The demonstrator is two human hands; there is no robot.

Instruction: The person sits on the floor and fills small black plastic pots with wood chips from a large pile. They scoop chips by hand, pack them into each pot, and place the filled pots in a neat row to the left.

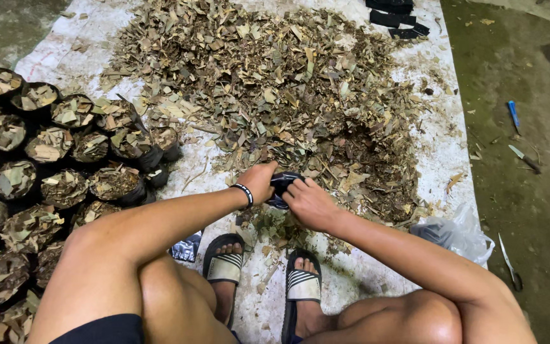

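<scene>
A small black plastic bag [282, 185] sits between both my hands at the near edge of a big heap of dry chopped leaves [268, 83]. My left hand [258, 181], with a black wristband, grips the bag's left side. My right hand [310, 202] grips its right side, fingers curled over the rim. The bag's inside is hidden by my fingers. My feet in striped sandals [224, 266] rest just below the hands on the white sheet [440, 127].
Several black bags packed with leaf mix [65, 159] stand in rows at the left. Flat black bags [393, 16] lie at the top right. A blue tool [514, 114], a knife [523, 158] and scissors [509, 261] lie on the bare ground at right, near a clear plastic bag [459, 232].
</scene>
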